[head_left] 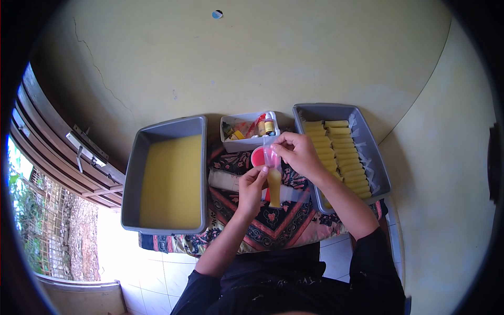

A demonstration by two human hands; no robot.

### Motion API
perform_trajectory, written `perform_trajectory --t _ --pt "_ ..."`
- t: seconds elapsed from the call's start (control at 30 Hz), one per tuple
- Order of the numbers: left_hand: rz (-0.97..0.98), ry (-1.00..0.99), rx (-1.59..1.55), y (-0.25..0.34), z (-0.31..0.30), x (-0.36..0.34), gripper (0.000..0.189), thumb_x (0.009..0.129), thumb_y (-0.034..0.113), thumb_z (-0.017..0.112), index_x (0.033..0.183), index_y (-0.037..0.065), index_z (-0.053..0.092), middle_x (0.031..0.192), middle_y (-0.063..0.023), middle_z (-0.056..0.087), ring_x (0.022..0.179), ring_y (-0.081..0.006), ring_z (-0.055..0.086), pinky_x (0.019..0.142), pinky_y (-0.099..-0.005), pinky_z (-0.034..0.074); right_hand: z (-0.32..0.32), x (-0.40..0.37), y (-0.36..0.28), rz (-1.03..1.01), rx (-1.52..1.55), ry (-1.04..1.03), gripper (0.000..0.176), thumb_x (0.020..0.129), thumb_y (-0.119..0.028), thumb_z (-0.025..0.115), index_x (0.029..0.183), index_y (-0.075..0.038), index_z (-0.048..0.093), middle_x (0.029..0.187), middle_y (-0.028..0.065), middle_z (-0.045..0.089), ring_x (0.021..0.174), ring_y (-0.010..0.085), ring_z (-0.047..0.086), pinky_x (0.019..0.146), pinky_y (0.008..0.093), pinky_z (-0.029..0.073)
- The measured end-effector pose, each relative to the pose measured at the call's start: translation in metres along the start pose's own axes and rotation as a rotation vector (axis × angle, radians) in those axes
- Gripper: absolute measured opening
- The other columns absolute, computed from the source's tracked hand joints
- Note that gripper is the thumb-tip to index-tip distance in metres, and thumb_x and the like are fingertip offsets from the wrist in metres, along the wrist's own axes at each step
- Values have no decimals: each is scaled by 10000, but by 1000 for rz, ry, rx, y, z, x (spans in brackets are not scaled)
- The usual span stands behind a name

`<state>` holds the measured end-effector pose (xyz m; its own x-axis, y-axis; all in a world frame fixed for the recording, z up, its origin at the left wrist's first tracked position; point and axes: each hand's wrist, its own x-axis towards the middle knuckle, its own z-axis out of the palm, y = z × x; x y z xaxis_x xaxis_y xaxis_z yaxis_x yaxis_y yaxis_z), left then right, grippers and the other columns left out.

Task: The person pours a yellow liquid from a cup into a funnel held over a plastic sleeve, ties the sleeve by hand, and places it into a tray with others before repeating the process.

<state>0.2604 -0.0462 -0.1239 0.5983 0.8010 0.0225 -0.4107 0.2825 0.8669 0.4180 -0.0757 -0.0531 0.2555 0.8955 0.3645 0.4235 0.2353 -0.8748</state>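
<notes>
A narrow clear plastic bag (274, 189) with yellow liquid in its lower part hangs between my hands. My left hand (252, 190) is closed in a pinch on its side, just above the liquid. Higher up, my right hand (295, 153) pinches the bag's clear upper end. Behind the bag is a round red and pink object (259, 156), partly hidden. Left of my left hand lies a whitish flat bundle (223, 180). Clear plastic strips (293, 195) lie on the cloth beneath the bag.
A grey tub (203, 173) of yellow liquid stands on the left. At right, another grey tub (385, 176) holds rows of yellow-filled tubes (344, 149). A white box (247, 143) with small bottles (269, 126) is at the back. Patterned cloth (273, 228) covers the table.
</notes>
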Motion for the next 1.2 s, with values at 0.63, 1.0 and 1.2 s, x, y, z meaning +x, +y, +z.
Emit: perform_trajectory --t 0.63,1.0,1.2 --pt "-251 -21 -29 -41 -6 -5 229 960 223 542 976 5 611 826 -44 651 692 -120 645 657 -249 506 3 -4 49 97 -295 -84 159 753 -110 669 751 50 660 645 171 646 560 228 648 546 327 500" --pt "-303 -59 -69 -43 -3 -8 242 956 228 549 965 -4 618 832 -58 660 689 -123 642 642 -250 495 5 -7 52 71 -323 -96 135 743 -93 666 723 41 652 648 181 635 562 273 641 544 353 485" --pt "-314 -33 -95 -45 0 -9 245 958 223 545 970 -10 619 846 -55 659 718 -117 640 664 -258 493 6 -8 50 64 -353 -101 121 729 -84 662 718 36 652 653 189 630 580 296 645 560 363 489"
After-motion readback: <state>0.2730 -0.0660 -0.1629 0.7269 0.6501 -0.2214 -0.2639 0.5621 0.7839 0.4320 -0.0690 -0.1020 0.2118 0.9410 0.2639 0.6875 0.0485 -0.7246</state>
